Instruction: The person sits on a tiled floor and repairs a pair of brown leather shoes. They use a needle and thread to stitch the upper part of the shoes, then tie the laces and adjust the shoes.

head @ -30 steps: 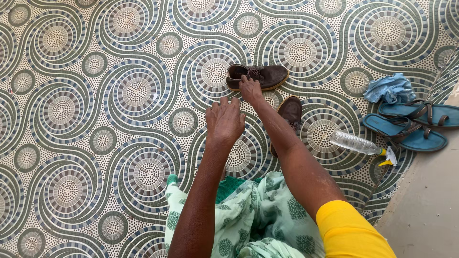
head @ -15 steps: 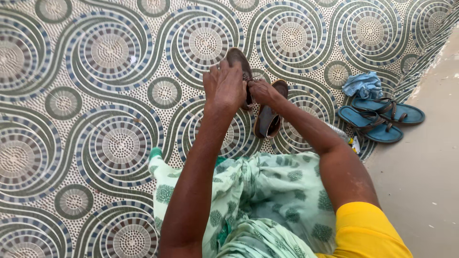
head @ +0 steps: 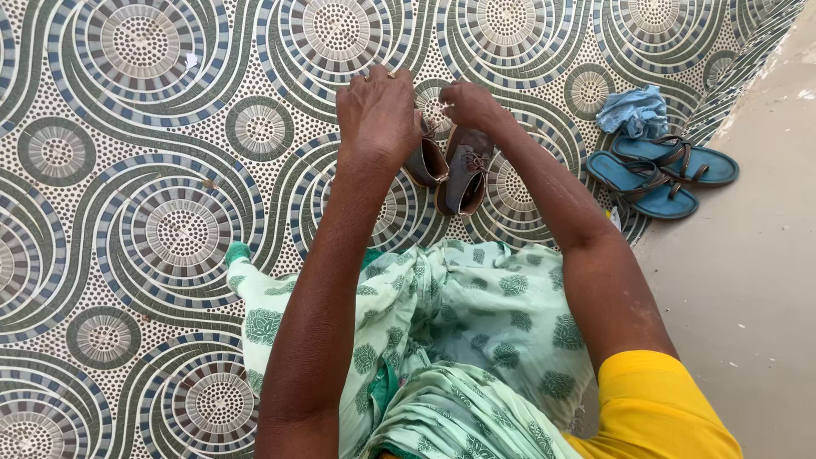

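Both hands are up at the far end of a pair of brown lace-up shoes on the patterned floor mat (head: pixel 127 255).

Left hand (head: pixel 378 115) is curled over the top of the left shoe (head: pixel 425 160), fingers closed. It looks like it's gripping the upper or the laces, but the back of the hand hides the contact, so I can't tell exactly what it has hold of.

Right hand (head: pixel 467 104) is closed in a loose fist just above the right shoe (head: pixel 466 174), at its lace end. It's probably pinching a lace, though the lace itself is too small to confirm.

Key geometry: the shoes sit side by side, touching or nearly so, directly in front of the person's lap. Long axes run roughly away from the body, with the openings facing back toward the camera and the toes under the hands. The left shoe is tilted up by the left hand; the right shoe lies flatter on the mat. Each hand is on its own side's shoe, arms not crossed.

Off to the right, well apart: a pair of blue sandals (head: pixel 654 174) with a blue cloth (head: pixel 633 110) just beyond them, near the mat edge by the bare concrete floor (head: pixel 748 272).
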